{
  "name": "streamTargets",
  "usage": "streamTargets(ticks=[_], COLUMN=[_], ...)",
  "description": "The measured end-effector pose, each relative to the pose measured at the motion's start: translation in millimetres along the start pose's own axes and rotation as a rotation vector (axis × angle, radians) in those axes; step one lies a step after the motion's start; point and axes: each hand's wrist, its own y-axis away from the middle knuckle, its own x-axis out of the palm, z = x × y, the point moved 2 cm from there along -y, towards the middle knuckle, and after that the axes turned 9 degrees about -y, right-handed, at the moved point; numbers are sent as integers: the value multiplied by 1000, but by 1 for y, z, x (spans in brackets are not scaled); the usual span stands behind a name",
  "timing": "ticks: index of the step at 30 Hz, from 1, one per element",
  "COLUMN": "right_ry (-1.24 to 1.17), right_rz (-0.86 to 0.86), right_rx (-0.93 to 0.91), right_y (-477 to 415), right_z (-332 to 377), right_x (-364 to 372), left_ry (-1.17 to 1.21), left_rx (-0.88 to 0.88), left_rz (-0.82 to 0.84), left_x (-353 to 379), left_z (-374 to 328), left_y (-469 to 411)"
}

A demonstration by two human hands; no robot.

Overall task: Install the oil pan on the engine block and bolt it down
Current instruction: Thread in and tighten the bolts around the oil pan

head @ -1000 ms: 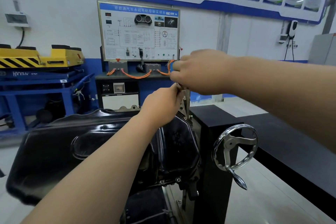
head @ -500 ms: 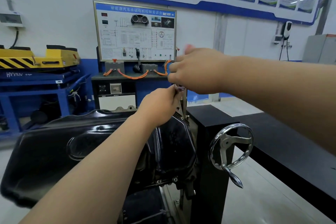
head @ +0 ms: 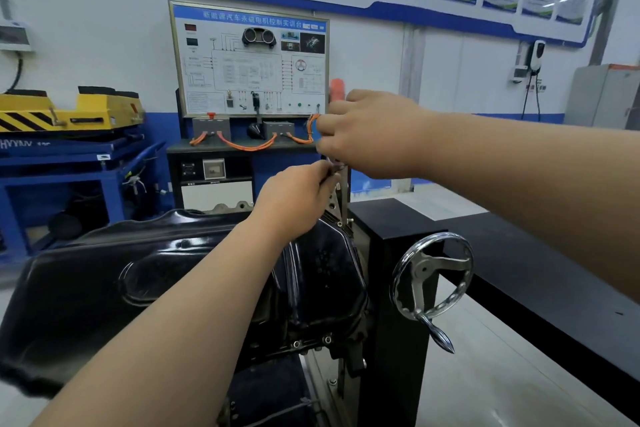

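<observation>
The glossy black oil pan [head: 138,284] lies on the engine block on a stand, filling the lower left. Bolts [head: 311,341] show along its near right flange. My right hand [head: 363,135] grips the orange handle [head: 336,88] of a driver held upright, its thin metal shaft [head: 344,198] running down to the pan's far right flange. My left hand [head: 294,199] pinches the shaft just below the right hand. The shaft's tip and the bolt under it are too small to make out.
A chrome handwheel [head: 433,277] sticks out from the black stand column [head: 394,322] right of the pan. A black bench [head: 536,270] runs along the right. Behind stand a training panel [head: 249,59] with orange cables and a yellow-and-blue lift table [head: 69,135].
The right hand has turned on the handle, so the orange handle end now shows above the fingers. The left hand stays on the shaft. The view has shifted slightly.
</observation>
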Motion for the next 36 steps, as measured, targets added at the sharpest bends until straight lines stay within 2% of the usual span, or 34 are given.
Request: streamTargets(ticks=[1, 3, 5, 6, 7, 9, 11, 13, 15, 16, 18, 20, 22, 24, 28, 29, 33, 36], right_ry=[-18, -178, -555, -689, -718, -566, -327, -120, -24, -54, -172, -462, -679, -527, -76, -49, -80, -40], right_rz=[3, 10, 116, 140, 125, 103, 96, 67, 33, 28, 46, 120, 162, 132, 4, -2, -14, -8], right_rx=[47, 290, 605, 685, 694, 591, 362, 99, 5, 57, 301, 571, 668, 546, 77, 46, 174, 179], right_y=[-1, -4, -9, -12, -15, -18, -15, -8, -6, -7, -13, -14, -11, -9, -4, -4, -7, -6], right_z=[2, 6, 13, 18, 21, 19, 12, 3, 4, 7, 11, 11, 15, 16, 4, 2, 8, 7], right_x=[1, 2, 10, 13, 14, 10, -2, -6, -4, -4, -3, 6, 13, 13, 5, 5, 3, 3], left_ry=[-7, 24, -27, -61, -71, 53, 147, 124, 97, 105, 131, 130, 123, 146, 164, 152, 173, 165], left_rx=[-14, -85, -155, -200, -224, -191, -126, -48, -38, -54, -102, -120, -119, -92, -60, -65, -103, -98], left_rz=[1, -6, 59, 119, 154, 112, 49, 63, 81, 68, 31, 24, 50, 71, 78, 80, 56, 82], left_x=[1, 1, 2, 2, 2, 2, -1, -1, 0, 0, -1, -3, -3, -3, -2, -1, -1, 2], left_z=[0, 2, 5, 4, 5, 7, 7, 2, 0, 1, 3, 2, 1, 1, 1, 1, 4, 4], left_y=[0, 0, -4, -5, -5, -3, 0, 2, 0, -1, -1, 1, 2, 3, 2, 2, 0, 0])
